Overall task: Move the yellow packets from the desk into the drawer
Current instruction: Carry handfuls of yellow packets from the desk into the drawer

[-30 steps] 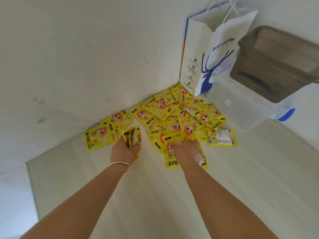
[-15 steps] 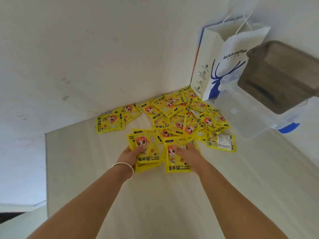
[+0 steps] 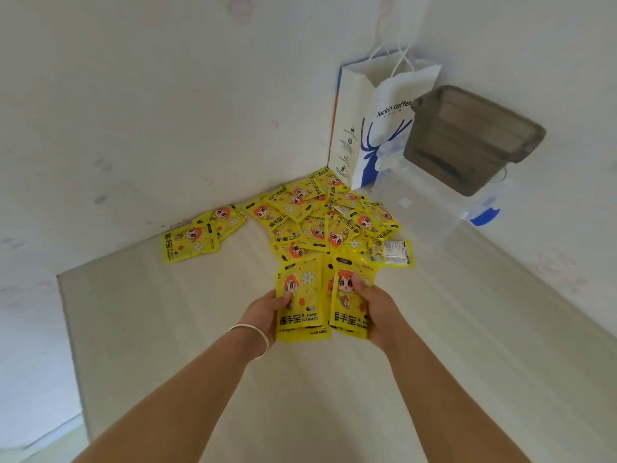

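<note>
Several yellow hand-warmer packets lie in a pile (image 3: 320,218) in the desk's far corner, and two more packets (image 3: 193,240) lie apart to its left. My left hand (image 3: 263,310) grips a small stack of yellow packets (image 3: 300,295) by its left edge, thumb on top. Beside it, my right hand (image 3: 375,305) holds another stack of packets (image 3: 349,300) by its right edge. Both stacks are raised just above the pale desk (image 3: 200,329), near the pile's front. No drawer is in view.
A white and blue paper bag (image 3: 370,128) stands against the wall in the corner. To its right sits a clear plastic box (image 3: 424,212) with a dark grey tub (image 3: 467,138) on top. The desk's left edge (image 3: 66,309) drops off to the floor.
Both hands have lifted their packets off the desk and drawn them back toward me, away from the pile. The stacks now sit side by side.
</note>
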